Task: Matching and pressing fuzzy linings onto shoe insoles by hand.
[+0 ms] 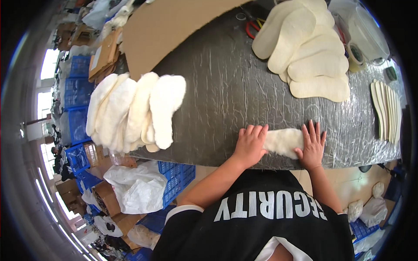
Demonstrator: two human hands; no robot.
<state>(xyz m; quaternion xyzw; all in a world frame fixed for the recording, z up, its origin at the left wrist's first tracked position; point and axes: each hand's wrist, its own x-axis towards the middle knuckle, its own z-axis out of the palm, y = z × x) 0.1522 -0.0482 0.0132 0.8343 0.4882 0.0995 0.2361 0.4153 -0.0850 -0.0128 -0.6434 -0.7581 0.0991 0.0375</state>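
Note:
A fluffy cream insole (284,142) lies crosswise on the dark table near its front edge. Over its left end rests my left hand (251,147), fingers extended and thumb on the fleece. My right hand (312,147) lies flat on the other end with its fingers spread. Both hands cover the insole's tips. To the left, fleecy white insoles (163,111) overlap in a fanned pile. Smooth cream insoles (320,65) form another fanned pile at the far right.
A row of thin cream insoles (386,112) lies at the right edge. Behind are red-handled scissors (251,29), a tape roll (355,54) and a clear plastic tub (370,35). Brown cardboard (170,26) covers the far left. Blue crates (179,180) stand below the table.

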